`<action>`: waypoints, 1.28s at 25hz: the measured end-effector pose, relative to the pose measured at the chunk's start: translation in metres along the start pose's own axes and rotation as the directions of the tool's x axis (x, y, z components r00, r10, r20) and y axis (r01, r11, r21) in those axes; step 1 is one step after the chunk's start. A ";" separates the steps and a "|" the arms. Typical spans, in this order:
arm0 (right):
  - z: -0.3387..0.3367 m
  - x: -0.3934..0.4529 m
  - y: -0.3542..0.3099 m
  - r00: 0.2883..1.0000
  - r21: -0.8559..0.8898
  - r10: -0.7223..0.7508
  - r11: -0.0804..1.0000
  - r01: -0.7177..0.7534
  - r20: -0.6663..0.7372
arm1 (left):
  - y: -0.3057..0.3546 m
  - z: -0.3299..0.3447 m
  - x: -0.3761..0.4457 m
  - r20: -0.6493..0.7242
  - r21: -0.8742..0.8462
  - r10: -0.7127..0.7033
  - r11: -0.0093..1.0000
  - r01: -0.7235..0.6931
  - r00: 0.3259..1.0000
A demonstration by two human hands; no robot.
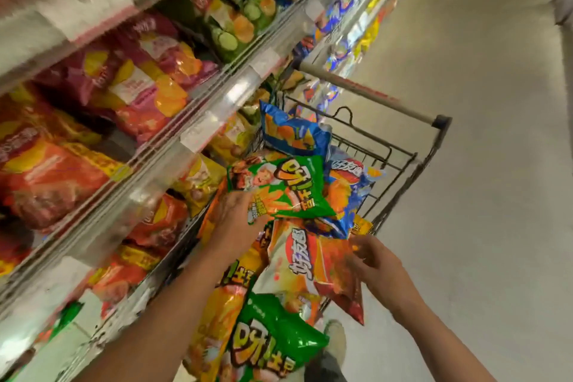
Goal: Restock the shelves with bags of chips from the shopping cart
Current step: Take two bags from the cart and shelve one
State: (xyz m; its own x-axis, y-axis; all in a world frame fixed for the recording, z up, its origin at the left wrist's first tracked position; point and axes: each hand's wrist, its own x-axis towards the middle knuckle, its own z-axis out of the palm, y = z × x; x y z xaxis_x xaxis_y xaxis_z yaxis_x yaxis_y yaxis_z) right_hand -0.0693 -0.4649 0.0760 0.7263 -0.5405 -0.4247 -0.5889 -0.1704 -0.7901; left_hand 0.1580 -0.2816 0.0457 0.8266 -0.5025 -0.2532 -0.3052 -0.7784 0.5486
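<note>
While the shopping cart is sitting heaped beside the shelves, the left hand is pinching a green chip bag off the pile, seemingly for shelving, as the right hand, fingers loosely curled, is touching an orange bag.

The shelves left of the left hand are motion-blurred, their price labels unreadable. That hand's fingertips are hidden behind the green bag. Bags bury the shopping cart basket between the hands. Both forearms leave the bottom edge.
</note>
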 end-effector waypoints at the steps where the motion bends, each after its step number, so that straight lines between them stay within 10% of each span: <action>1: -0.003 0.004 0.003 0.997 0.091 0.034 0.995 -0.040 0.063 | 0.006 0.003 0.007 -0.009 0.048 0.001 0.999 -0.001 1.000; 4: 0.005 -0.003 0.007 0.926 0.232 0.068 0.959 -0.164 0.372 | 0.026 0.000 0.041 -0.076 0.123 0.003 0.992 0.006 0.997; 11: 0.002 0.063 0.010 0.908 -0.293 -0.303 0.875 0.385 0.290 | 0.041 -0.016 0.083 0.131 0.339 -0.064 0.941 0.016 0.989; 16: 0.015 0.109 0.007 0.757 -0.367 -0.090 0.833 0.414 0.647 | 0.051 -0.025 0.102 0.389 0.557 -0.112 0.819 -0.136 0.914; 20: 0.021 0.112 0.010 0.735 -0.334 0.000 0.891 0.308 0.678 | 0.062 -0.028 0.096 0.373 0.619 -0.115 0.770 -0.154 0.921; 24: 0.015 0.100 0.013 0.723 -0.063 0.032 0.998 0.015 0.691 | 0.051 -0.046 0.073 0.251 0.435 -0.078 0.899 -0.041 0.965; 32: 0.002 0.059 0.003 0.925 0.337 0.145 0.902 -0.270 0.351 | -0.008 -0.094 -0.008 -0.079 -0.115 -0.071 0.991 0.061 0.994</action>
State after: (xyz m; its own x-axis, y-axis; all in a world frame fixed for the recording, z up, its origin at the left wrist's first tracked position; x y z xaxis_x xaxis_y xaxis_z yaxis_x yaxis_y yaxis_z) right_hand -0.0276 -0.4956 0.0473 0.7107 -0.2352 -0.6630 -0.6075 0.2701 -0.7470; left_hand 0.1979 -0.2360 0.1179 0.8810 -0.4148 -0.2273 -0.1973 -0.7590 0.6204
